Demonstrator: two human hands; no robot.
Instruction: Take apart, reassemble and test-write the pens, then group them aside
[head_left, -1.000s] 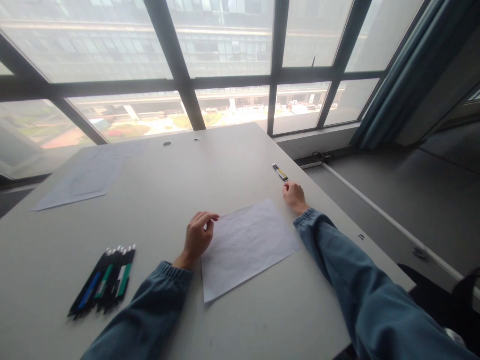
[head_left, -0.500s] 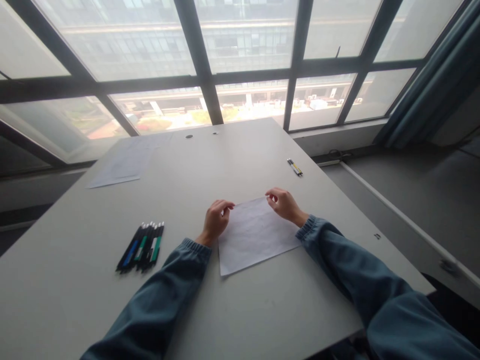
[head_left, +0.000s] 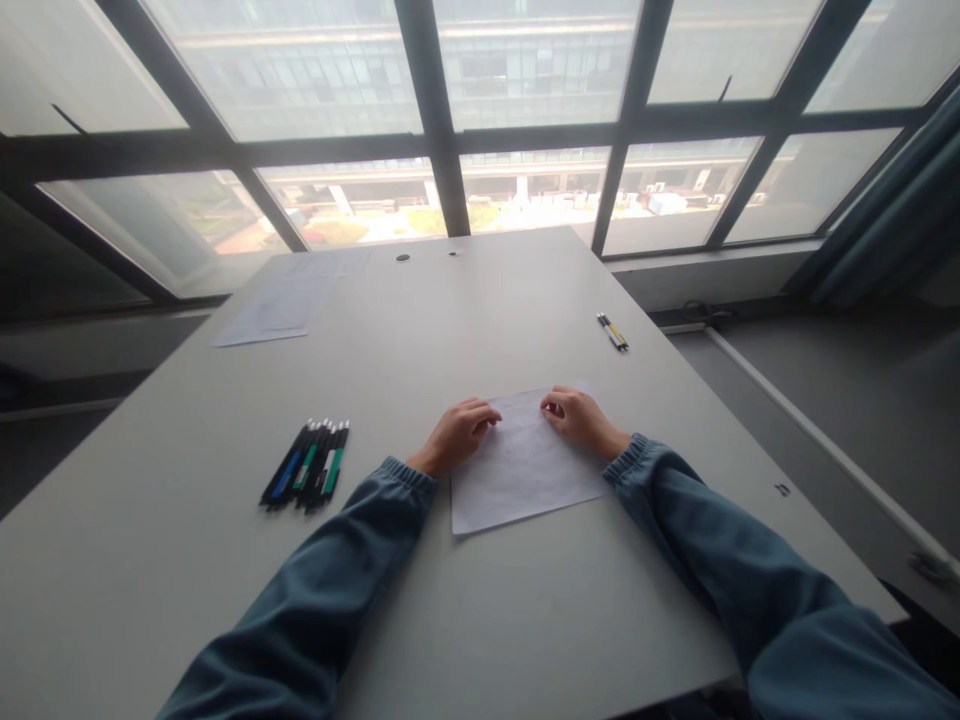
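Observation:
A sheet of white paper (head_left: 517, 475) lies flat on the white table in front of me, faintly creased. My left hand (head_left: 459, 435) is over its left side, fingers bent in toward the thumb, nothing visible between them. Over the upper right part is my right hand (head_left: 581, 418), its thumb and fingertips drawn together in a loose loop, also with nothing visible in it. Whether the fingertips press on the sheet or hover just above it, I cannot tell.
Several black pens (head_left: 306, 468) with blue and green labels lie side by side on the left. Two pens or so (head_left: 613, 332) lie at the right edge. More paper sheets (head_left: 281, 300) are at the far left. Windows (head_left: 536, 190) stand behind the table (head_left: 525, 620).
My left hand has moved right, inward over the paper, and its fingers point more to the right. My right hand is a little lower on the sheet. The view has turned slightly left.

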